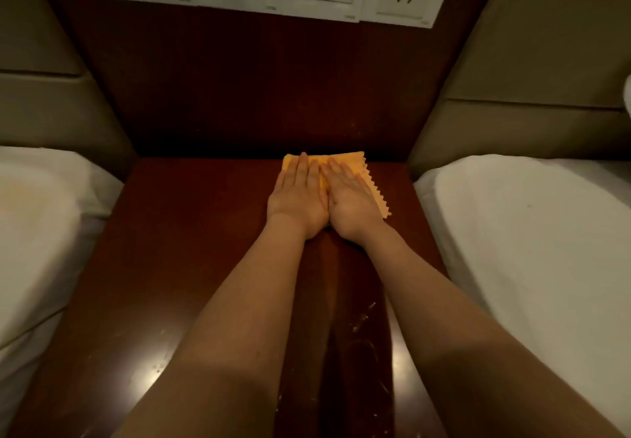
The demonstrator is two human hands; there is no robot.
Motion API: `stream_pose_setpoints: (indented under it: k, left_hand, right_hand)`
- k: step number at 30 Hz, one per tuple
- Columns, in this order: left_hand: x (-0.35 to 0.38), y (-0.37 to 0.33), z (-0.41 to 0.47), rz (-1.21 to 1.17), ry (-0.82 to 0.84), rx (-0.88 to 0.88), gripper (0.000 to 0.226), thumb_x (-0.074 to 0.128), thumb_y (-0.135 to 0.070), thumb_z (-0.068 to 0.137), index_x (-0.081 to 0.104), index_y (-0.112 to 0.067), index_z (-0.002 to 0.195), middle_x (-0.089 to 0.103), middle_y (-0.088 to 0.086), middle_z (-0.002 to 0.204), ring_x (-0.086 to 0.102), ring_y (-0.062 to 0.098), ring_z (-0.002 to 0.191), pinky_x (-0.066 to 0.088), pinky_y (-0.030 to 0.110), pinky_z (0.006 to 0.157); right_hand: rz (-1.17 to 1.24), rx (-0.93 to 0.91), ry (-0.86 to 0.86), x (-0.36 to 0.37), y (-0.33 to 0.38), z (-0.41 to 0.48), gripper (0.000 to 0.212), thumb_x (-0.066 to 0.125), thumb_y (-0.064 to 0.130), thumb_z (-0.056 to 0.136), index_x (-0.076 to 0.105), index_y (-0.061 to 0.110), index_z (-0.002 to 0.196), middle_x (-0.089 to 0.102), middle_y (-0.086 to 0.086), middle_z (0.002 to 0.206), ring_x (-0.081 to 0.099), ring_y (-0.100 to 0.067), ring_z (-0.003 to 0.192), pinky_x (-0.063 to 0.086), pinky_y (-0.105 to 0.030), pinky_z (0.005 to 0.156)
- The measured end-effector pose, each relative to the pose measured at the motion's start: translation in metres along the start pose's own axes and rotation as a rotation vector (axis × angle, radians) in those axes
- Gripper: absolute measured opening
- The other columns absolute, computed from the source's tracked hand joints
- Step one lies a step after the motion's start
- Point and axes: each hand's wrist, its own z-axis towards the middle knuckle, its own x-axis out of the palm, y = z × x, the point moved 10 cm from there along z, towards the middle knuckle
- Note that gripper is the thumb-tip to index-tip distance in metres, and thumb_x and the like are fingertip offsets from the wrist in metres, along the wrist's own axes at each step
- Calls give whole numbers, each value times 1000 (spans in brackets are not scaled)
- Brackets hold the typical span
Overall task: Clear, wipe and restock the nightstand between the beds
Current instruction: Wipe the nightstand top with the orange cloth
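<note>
**Operator:** How far along am I?

**Spotter:** The only loose thing I can see on the nightstand [191, 232] is your cloth, so I judge the clearing done. You look to be in the wiping step.

**Operator:** Where is the cloth?

**Spotter:** The orange cloth [353, 159] lies flat at the far edge of the top, against the dark wood back panel and a little right of the middle. Your left hand [298, 195] and right hand [351, 198] sit side by side on it, palms down and fingers straight. You're pressing it, not gripping it. Its zigzag edge shows just right of your right hand.

**Operator:** What's left?

**Spotter:** Pale specks and scuffs [363, 318] show on the near part of the top, between your forearms, with a few more at the near left. By my reckoning much of the surface wants a pass, from far to near. Restocking hasn't begun. I see nothing to set back, either on the left bed [41, 215] or the right bed [512, 232], as far as they show.
</note>
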Motion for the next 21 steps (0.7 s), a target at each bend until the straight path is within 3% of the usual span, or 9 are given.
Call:
stream_pose_setpoints:
  k: [8, 15, 21]
  left_hand:
    - [15, -73, 29, 10, 49, 119, 55, 8, -33, 102, -6, -11, 151, -12, 7, 159, -12, 19, 147, -6, 34, 120]
    - [17, -89, 24, 2, 69, 135, 55, 9, -33, 102, -6, -13, 151, -13, 5, 159, -12, 17, 147, -6, 33, 119]
    - [22, -100, 5, -11, 81, 138, 55, 10, -33, 102, -6, -14, 151, -13, 3, 159, -12, 16, 147, -5, 33, 120]
  right_hand:
    - [19, 123, -16, -26, -71, -11, 51, 26, 25, 103, 11, 15, 151, 5, -3, 160, 3, -16, 147, 4, -31, 119]
    - [21, 161, -16, -30, -86, -20, 51, 25, 26, 103, 10, 17, 151, 5, -2, 160, 3, -16, 147, 4, -35, 119]
    - [50, 141, -27, -27, -86, -43, 51, 24, 23, 103, 10, 13, 151, 4, -6, 160, 2, -19, 148, 1, -31, 120]
